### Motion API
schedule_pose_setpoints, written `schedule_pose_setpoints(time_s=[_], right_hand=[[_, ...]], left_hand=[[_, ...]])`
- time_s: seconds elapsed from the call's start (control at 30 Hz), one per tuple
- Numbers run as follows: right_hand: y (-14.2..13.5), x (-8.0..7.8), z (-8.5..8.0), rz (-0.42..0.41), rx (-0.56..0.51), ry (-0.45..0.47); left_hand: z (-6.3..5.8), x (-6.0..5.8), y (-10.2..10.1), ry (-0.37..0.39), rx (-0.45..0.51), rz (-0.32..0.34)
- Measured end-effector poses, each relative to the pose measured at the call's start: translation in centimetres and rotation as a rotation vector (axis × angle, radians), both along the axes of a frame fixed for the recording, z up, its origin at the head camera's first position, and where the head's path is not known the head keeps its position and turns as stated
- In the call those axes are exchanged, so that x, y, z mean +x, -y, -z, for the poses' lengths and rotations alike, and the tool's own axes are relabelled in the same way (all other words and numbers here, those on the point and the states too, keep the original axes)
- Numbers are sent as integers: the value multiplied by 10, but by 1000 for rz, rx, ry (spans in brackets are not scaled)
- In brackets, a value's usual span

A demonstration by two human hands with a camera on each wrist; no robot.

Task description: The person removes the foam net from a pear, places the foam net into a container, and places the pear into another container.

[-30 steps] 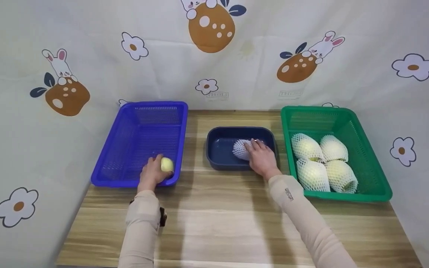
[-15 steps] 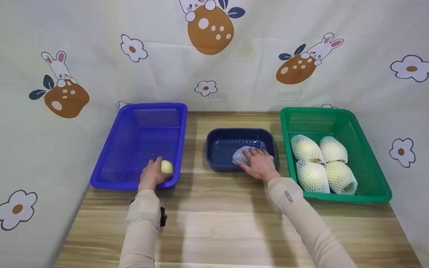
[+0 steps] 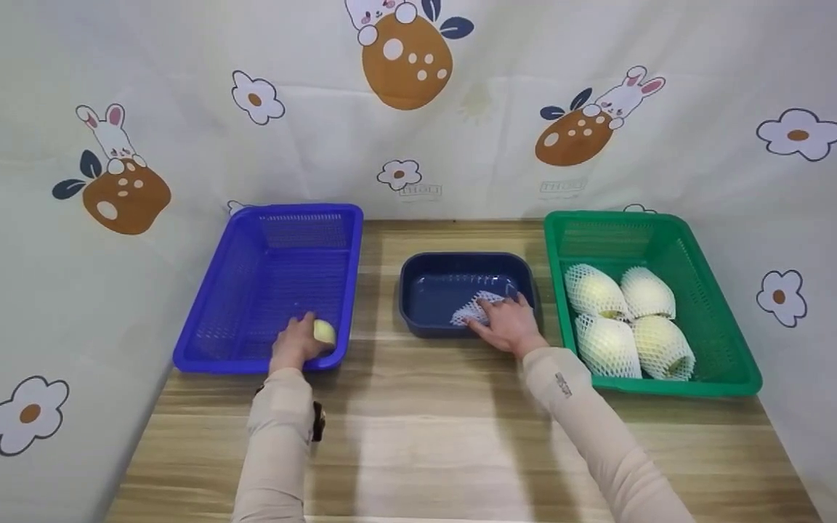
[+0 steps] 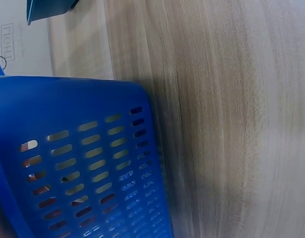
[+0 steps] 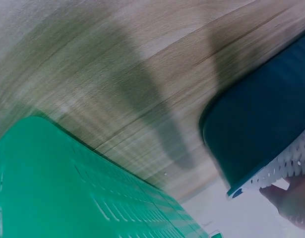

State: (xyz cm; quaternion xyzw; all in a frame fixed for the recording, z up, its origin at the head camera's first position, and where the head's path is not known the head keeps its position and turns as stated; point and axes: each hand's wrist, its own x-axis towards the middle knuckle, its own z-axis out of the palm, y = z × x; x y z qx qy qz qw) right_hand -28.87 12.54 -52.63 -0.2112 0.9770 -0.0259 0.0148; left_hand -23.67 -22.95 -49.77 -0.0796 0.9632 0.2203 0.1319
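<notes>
My left hand (image 3: pixel 293 343) reaches into the near right corner of the blue basket (image 3: pixel 204 305) and holds a round pale yellow fruit (image 3: pixel 325 332), bare of netting. In the left wrist view the basket's slotted wall (image 4: pixel 68 109) hides most of that hand. Over the dark blue tub (image 3: pixel 418 294) in the middle, my right hand (image 3: pixel 511 325) holds a white foam net sleeve (image 3: pixel 468 312) between thumb and fingers, low inside the tub. The right wrist view shows the sleeve (image 5: pixel 286 161) and fingertips just past the tub's rim.
At the right stands a green basket (image 3: pixel 724 319) with several pale yellow fruits (image 3: pixel 607 345) in white foam nets. All three containers stand on a wooden table (image 3: pixel 418 436). A patterned cloth (image 3: pixel 491 145) hangs behind and at both sides.
The right hand's spread fingers have drawn in on the foam net sleeve, which now looks flatter and slanted. The left hand stays on its fruit. The whole head view has shifted slightly downward.
</notes>
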Motion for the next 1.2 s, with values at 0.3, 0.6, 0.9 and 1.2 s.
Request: schedule_pose_setpoints(time_s=[0.3,0.6,0.9,1.2], right_hand=[[-2,0,2,1,-28,83],[-6,-2,2,-32,-54,-13],[-7,-4,-20,-32,-124,-122],[-26,-1,-57,-27,-304,-249]], left_hand=[[-1,-1,-1,36,-5,-14],[-1,-1,-2,32,-50,-9],[-4,0,-3,28,-74,-26],[-20,4,-14,-116,-86,-44]])
